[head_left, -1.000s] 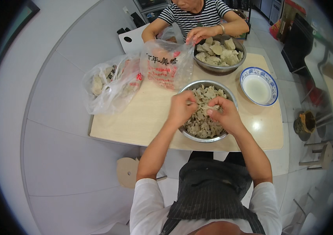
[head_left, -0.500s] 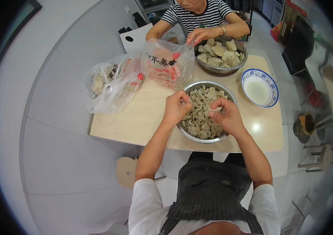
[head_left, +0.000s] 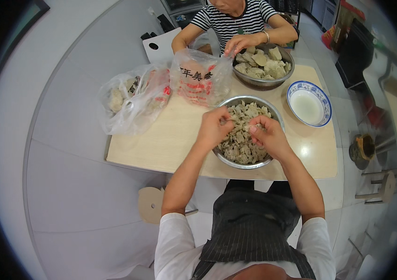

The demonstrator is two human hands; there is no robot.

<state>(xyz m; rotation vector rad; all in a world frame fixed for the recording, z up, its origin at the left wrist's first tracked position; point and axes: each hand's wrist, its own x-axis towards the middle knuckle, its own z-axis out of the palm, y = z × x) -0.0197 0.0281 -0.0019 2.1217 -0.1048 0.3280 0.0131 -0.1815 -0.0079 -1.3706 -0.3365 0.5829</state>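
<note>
Nearest is a dark striped apron (head_left: 254, 224) over a white shirt (head_left: 175, 235), with two bare forearms reaching up to the tabletop (head_left: 161, 147). A pale round stool (head_left: 150, 205) stands low on the left, beyond the left elbow.

Close to the tabletop's near edge sits a metal bowl (head_left: 243, 165) filled with torn greyish-beige pieces (head_left: 243, 147) of food. The left hand (head_left: 212, 128) is over the bowl's left rim, its grip drawn together, thumb against fingertips; whether a scrap is caught there is too small to tell. The right hand (head_left: 271, 138) is over the right part of the bowl, its grip pinched on a small pale scrap (head_left: 249, 126) above the pieces. The two hands are near each other but apart.

To the right of this bowl, and a little farther off, is a blue-and-white dish (head_left: 326, 100) with cloudy pale liquid (head_left: 306, 106) in it. On the left lies a knotted plastic bag (head_left: 135, 114) with pale lumps inside, and just beside it stands a clear bag (head_left: 201, 88) with black and red print.

Beyond the near bowl is a second metal bowl (head_left: 261, 86), heaped with larger pale chunks (head_left: 264, 65). At the far side is a person in a striped shirt (head_left: 245, 21). One hand of that person (head_left: 240, 43), with a bracelet (head_left: 267, 35) at the wrist, is at the top of the clear bag, beside the second bowl; the other is blurred by the plastic.
</note>
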